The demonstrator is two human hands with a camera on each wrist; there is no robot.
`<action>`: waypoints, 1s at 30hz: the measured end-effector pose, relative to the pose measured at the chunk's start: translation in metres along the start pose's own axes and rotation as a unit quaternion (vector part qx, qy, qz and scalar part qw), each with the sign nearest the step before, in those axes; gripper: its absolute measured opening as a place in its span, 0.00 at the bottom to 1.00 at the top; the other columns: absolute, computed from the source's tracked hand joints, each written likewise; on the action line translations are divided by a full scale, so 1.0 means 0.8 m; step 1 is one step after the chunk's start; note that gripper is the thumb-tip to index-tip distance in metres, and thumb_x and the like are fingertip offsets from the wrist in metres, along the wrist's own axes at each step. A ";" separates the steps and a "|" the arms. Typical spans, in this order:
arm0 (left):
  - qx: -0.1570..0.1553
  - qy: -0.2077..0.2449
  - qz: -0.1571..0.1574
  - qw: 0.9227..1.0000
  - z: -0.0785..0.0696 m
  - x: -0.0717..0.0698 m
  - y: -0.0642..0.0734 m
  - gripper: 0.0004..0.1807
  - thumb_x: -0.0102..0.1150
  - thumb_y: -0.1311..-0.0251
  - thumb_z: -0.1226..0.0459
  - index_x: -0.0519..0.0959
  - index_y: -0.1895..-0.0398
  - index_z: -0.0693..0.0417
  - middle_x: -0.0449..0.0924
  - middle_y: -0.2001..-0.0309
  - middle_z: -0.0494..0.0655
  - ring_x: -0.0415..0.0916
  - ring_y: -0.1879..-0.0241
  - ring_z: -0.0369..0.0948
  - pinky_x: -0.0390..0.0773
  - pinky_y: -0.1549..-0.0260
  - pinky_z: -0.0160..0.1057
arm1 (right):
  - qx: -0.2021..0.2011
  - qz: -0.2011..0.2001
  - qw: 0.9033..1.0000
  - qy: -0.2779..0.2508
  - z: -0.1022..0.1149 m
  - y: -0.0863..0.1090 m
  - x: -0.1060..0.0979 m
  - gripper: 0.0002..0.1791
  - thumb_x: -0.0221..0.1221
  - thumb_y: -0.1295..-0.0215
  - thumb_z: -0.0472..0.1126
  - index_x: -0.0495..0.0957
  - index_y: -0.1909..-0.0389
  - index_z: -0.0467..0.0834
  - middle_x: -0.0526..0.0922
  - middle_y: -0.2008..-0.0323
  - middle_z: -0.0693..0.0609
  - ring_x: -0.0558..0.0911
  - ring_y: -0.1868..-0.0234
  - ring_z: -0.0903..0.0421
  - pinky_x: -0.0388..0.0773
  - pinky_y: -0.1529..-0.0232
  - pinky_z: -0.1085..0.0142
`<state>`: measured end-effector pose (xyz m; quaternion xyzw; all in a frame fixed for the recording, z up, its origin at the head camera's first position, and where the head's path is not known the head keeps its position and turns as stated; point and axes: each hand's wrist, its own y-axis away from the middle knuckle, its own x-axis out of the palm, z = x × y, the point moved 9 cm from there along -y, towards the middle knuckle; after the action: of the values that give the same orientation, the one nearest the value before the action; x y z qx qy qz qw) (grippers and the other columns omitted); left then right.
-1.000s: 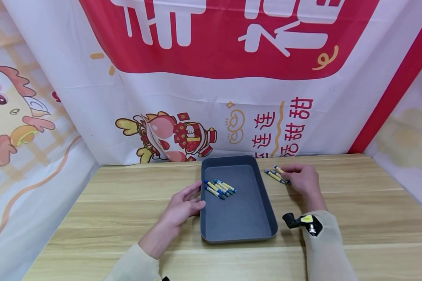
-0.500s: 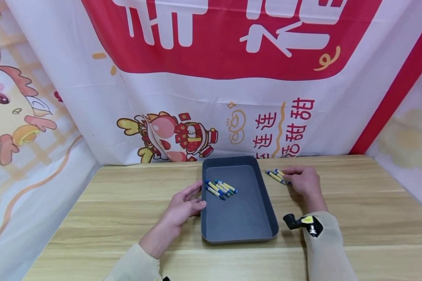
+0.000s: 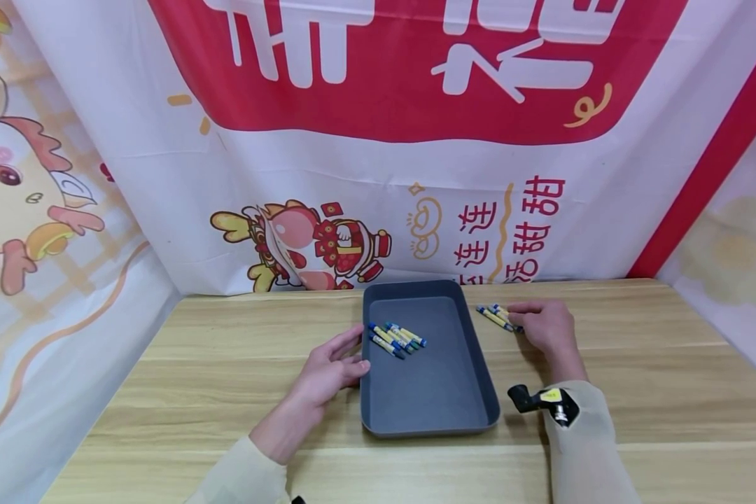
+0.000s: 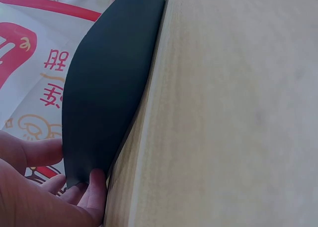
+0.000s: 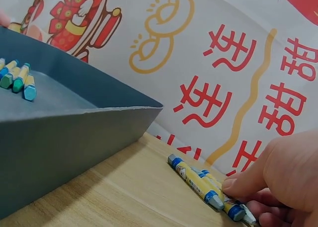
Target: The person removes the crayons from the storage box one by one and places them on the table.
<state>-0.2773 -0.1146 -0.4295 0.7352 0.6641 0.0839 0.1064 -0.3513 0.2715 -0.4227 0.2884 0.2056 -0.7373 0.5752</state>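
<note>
My left hand [image 3: 324, 371] is at the left wall of a dark grey rectangular tray [image 3: 428, 406]. Its thumb reaches over the rim, while the other fingers lie against the outer wall, low near the table in the left wrist view. Several crayons [image 3: 397, 338] with yellow wrappers lie bunched inside the tray. To the right of it, my right hand [image 3: 544, 325] pinches a crayon [image 5: 211, 180] that lies low on the table, thumb on top and fingers curled behind. Beside it lies another crayon [image 5: 194, 182]; a pale tip [image 5: 248, 214] shows partly under the fingers.
The wooden table [image 3: 258, 315] carries everything. A printed white and red cloth [image 3: 353, 161] hangs behind, close to the tray's far end. The tray's right wall [image 5: 74, 147] stands between the loose crayons and those inside.
The crayon at my right fingertips was slightly raised a second ago and now lies lower, beside the other. My left hand and the tray stay put; the head view shifts slightly.
</note>
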 end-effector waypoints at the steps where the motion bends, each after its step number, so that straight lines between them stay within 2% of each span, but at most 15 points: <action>1: 0.001 0.000 0.000 1.000 0.000 0.000 0.000 0.38 0.64 0.34 0.74 0.69 0.20 0.47 0.67 0.20 0.57 0.75 0.27 0.57 0.86 0.44 0.44 | 0.004 0.002 1.000 -0.003 -0.001 0.000 0.001 0.18 0.64 0.28 0.44 0.88 0.43 0.41 0.84 0.36 0.35 0.76 0.30 0.33 0.71 0.32 0.43; 7: -0.005 -0.003 -0.002 1.000 0.001 -0.001 0.000 0.38 0.64 0.33 0.73 0.69 0.20 0.46 0.68 0.20 0.56 0.75 0.27 0.56 0.86 0.43 0.45 | 0.058 0.030 0.996 -0.057 -0.006 0.000 0.003 0.22 0.64 0.26 0.46 0.83 0.36 0.42 0.79 0.31 0.36 0.73 0.28 0.36 0.70 0.30 0.43; 10: -0.010 -0.004 -0.004 1.000 0.003 -0.002 -0.002 0.38 0.64 0.33 0.73 0.70 0.21 0.44 0.68 0.20 0.54 0.75 0.27 0.55 0.86 0.42 0.45 | 0.068 0.034 0.994 -0.073 -0.002 0.001 0.001 0.23 0.62 0.25 0.47 0.82 0.34 0.43 0.78 0.29 0.37 0.73 0.28 0.38 0.72 0.32 0.45; 18: -0.014 -0.004 -0.006 1.000 0.004 -0.003 -0.003 0.38 0.64 0.33 0.73 0.70 0.21 0.43 0.68 0.20 0.54 0.75 0.27 0.55 0.86 0.42 0.45 | 0.031 0.033 0.995 -0.083 0.033 0.007 -0.011 0.24 0.62 0.24 0.49 0.81 0.32 0.44 0.80 0.30 0.40 0.75 0.28 0.39 0.72 0.29 0.44; 26: -0.010 -0.006 -0.004 1.000 0.001 -0.001 -0.002 0.37 0.64 0.32 0.73 0.70 0.21 0.44 0.68 0.20 0.55 0.75 0.27 0.56 0.86 0.42 0.46 | 0.013 0.027 0.996 -0.085 0.068 0.015 -0.011 0.24 0.64 0.25 0.51 0.83 0.34 0.45 0.81 0.32 0.41 0.76 0.33 0.43 0.76 0.36 0.50; 30: -0.006 -0.005 -0.002 1.000 0.000 0.000 -0.001 0.37 0.64 0.32 0.73 0.70 0.20 0.45 0.67 0.20 0.56 0.74 0.27 0.57 0.86 0.42 0.47 | -0.002 0.030 0.996 -0.085 0.080 0.017 -0.005 0.22 0.64 0.25 0.51 0.84 0.36 0.45 0.83 0.35 0.41 0.77 0.35 0.43 0.76 0.37 0.49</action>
<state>-0.2779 -0.1148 -0.4295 0.7337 0.6646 0.0835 0.1142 -0.3495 0.2299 -0.3717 0.2298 0.1489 -0.7412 0.6128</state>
